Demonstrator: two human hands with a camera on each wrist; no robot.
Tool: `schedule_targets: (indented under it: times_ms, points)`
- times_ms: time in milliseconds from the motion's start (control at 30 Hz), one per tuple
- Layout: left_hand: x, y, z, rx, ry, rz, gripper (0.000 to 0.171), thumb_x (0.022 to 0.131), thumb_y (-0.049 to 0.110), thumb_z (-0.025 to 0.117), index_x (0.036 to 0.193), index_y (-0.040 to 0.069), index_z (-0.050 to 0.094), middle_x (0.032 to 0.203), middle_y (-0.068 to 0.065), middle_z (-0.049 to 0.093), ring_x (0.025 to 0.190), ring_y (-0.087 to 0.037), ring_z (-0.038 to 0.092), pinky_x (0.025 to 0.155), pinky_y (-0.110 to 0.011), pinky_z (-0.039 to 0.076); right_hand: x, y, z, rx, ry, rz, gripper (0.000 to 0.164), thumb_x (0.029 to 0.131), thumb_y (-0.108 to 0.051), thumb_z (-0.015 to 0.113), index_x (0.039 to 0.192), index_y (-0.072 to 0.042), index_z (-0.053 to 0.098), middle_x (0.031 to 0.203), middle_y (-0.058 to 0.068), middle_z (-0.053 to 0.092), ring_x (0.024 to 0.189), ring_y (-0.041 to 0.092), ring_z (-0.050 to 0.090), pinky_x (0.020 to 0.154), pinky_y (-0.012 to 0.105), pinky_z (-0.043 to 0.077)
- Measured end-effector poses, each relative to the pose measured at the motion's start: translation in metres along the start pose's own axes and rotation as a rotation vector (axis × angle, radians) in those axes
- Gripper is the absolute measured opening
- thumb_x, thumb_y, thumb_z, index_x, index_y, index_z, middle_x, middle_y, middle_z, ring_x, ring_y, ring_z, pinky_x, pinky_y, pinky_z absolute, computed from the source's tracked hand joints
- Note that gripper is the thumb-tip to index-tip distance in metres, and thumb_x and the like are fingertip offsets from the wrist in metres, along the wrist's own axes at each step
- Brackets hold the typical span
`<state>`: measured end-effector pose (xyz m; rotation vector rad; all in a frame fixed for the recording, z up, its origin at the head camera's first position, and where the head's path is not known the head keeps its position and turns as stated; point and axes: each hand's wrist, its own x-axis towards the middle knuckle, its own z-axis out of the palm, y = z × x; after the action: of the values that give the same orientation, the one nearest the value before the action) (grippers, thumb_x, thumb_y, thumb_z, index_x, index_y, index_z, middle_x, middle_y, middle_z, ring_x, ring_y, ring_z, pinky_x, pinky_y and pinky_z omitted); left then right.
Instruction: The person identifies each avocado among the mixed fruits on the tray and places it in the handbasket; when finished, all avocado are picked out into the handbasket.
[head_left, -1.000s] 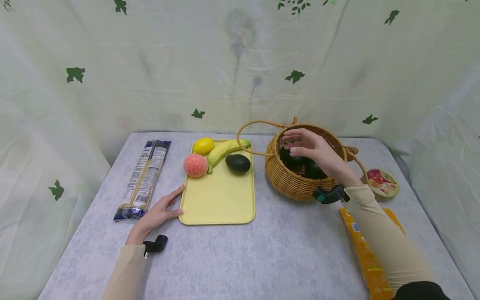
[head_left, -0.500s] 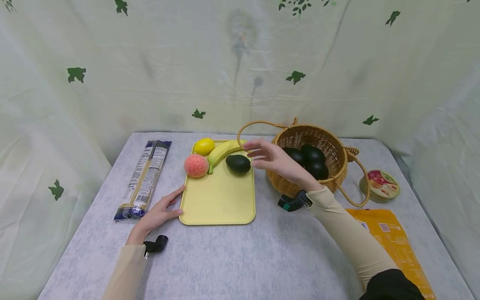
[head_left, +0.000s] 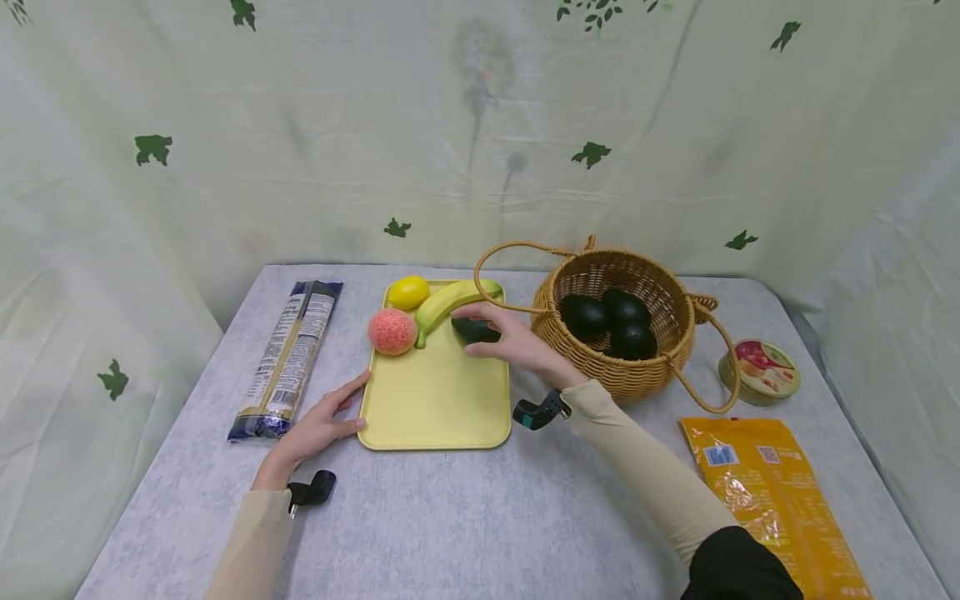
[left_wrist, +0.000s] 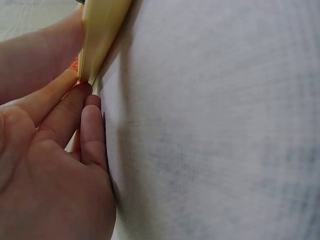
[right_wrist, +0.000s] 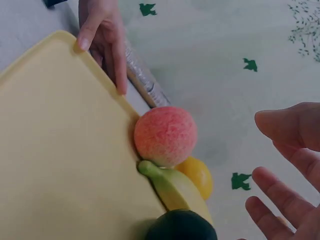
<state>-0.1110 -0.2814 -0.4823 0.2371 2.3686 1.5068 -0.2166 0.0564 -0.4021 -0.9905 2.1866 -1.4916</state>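
Observation:
A yellow tray (head_left: 435, 408) bears a lemon (head_left: 408, 292), a pink peach (head_left: 392, 332), a banana (head_left: 450, 305) and a dark green avocado (head_left: 474, 332). My left hand (head_left: 318, 429) rests at the tray's left edge, thumb and fingertips touching the rim. In the left wrist view, its fingers (left_wrist: 92, 130) lie low beside the tabletop. My right hand (head_left: 513, 337) hovers at the avocado, thumb and fingers spread around its right side and partly covering it. The right wrist view has the spread fingers (right_wrist: 280, 200) apart from the avocado (right_wrist: 182, 227).
A wicker basket (head_left: 592, 375) holding several avocados stands right of the tray; its left handle loop (head_left: 510, 244) reaches over the tray's back corner. Farther right are a round tin (head_left: 765, 371) and an orange packet (head_left: 772, 492). A long blue-and-white packet (head_left: 288, 358) lies at the left.
My right hand has moved left from above the basket to the avocado on the tray, lowering over it. My left hand has stayed at the tray's edge.

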Motion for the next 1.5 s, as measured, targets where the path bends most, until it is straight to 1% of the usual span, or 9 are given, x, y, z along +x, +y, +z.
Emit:
schedule_targets:
  times_ms: [133, 367, 500, 667, 833, 967, 1167, 1333, 1500]
  points:
    - [0.0, 0.0, 0.0, -0.006, 0.0, -0.001, 0.075, 0.092, 0.011, 0.064, 0.153, 0.007, 0.021, 0.158, -0.016, 0.012, 0.141, -0.039, 0.011, 0.113, -0.054, 0.013, 0.008, 0.011, 0.005, -0.056, 0.013, -0.003, 0.049, 0.089, -0.012, 0.068, 0.135, -0.008, 0.053, 0.137, 0.002, 0.051, 0.132, 0.015, 0.037, 0.112, 0.042, 0.027]
    - [0.0, -0.001, 0.0, -0.008, -0.007, 0.002, 0.075, 0.092, 0.011, 0.064, 0.153, 0.006, 0.02, 0.158, -0.016, 0.012, 0.141, -0.039, 0.01, 0.113, -0.054, 0.013, 0.023, 0.024, 0.008, -0.144, 0.035, 0.007, 0.047, 0.087, -0.006, 0.069, 0.132, -0.005, 0.056, 0.135, 0.005, 0.052, 0.13, 0.018, 0.039, 0.111, 0.034, 0.027]
    - [0.001, 0.0, 0.0, -0.006, -0.01, 0.007, 0.075, 0.092, 0.011, 0.064, 0.153, 0.006, 0.02, 0.158, -0.017, 0.011, 0.141, -0.039, 0.009, 0.113, -0.054, 0.013, 0.031, 0.031, 0.011, -0.158, 0.056, 0.03, 0.049, 0.085, -0.001, 0.069, 0.132, -0.006, 0.057, 0.139, 0.008, 0.05, 0.133, 0.02, 0.035, 0.112, 0.038, 0.023]
    - [0.002, -0.001, 0.0, 0.004, -0.01, 0.016, 0.075, 0.092, 0.012, 0.064, 0.153, 0.007, 0.021, 0.158, -0.016, 0.013, 0.141, -0.038, 0.01, 0.113, -0.054, 0.013, 0.039, 0.036, 0.017, -0.208, 0.08, 0.085, 0.051, 0.083, -0.001, 0.07, 0.132, -0.009, 0.059, 0.149, 0.013, 0.037, 0.139, 0.025, 0.024, 0.114, 0.046, 0.014]
    - [0.003, -0.001, 0.0, 0.001, -0.012, 0.013, 0.075, 0.092, 0.013, 0.064, 0.153, 0.008, 0.021, 0.158, -0.016, 0.013, 0.141, -0.039, 0.01, 0.113, -0.055, 0.012, 0.04, 0.038, 0.021, -0.305, 0.101, 0.134, 0.049, 0.081, -0.003, 0.073, 0.128, -0.014, 0.063, 0.147, 0.011, 0.039, 0.137, 0.028, 0.026, 0.111, 0.052, 0.02]
    - [0.003, -0.001, -0.001, 0.001, -0.01, 0.01, 0.075, 0.092, 0.013, 0.064, 0.153, 0.007, 0.022, 0.158, -0.016, 0.012, 0.141, -0.039, 0.01, 0.113, -0.055, 0.012, 0.039, 0.038, 0.025, -0.352, 0.123, 0.153, 0.048, 0.078, -0.001, 0.073, 0.123, -0.016, 0.066, 0.143, 0.009, 0.045, 0.133, 0.029, 0.031, 0.109, 0.05, 0.025]
    - [0.001, -0.001, -0.001, -0.003, -0.008, 0.003, 0.075, 0.092, 0.011, 0.064, 0.153, 0.007, 0.021, 0.158, -0.016, 0.012, 0.141, -0.039, 0.01, 0.113, -0.055, 0.012, 0.035, 0.039, 0.029, -0.332, 0.129, 0.199, 0.053, 0.076, 0.001, 0.072, 0.126, -0.014, 0.064, 0.138, 0.009, 0.047, 0.126, 0.031, 0.037, 0.105, 0.047, 0.031]
    - [0.0, -0.001, 0.0, 0.009, -0.004, 0.011, 0.075, 0.092, 0.012, 0.064, 0.153, 0.006, 0.021, 0.158, -0.017, 0.012, 0.141, -0.039, 0.01, 0.112, -0.054, 0.014, 0.032, 0.041, 0.031, -0.272, 0.133, 0.232, 0.054, 0.075, 0.005, 0.071, 0.125, -0.013, 0.063, 0.138, 0.009, 0.046, 0.124, 0.031, 0.041, 0.103, 0.044, 0.035]
    - [0.001, -0.001, 0.0, 0.011, -0.009, 0.02, 0.075, 0.092, 0.011, 0.064, 0.153, 0.006, 0.021, 0.158, -0.017, 0.012, 0.141, -0.038, 0.01, 0.112, -0.055, 0.013, 0.028, 0.038, 0.032, -0.181, 0.17, 0.237, 0.05, 0.074, 0.006, 0.072, 0.119, -0.013, 0.066, 0.132, 0.008, 0.051, 0.121, 0.025, 0.046, 0.1, 0.04, 0.039]
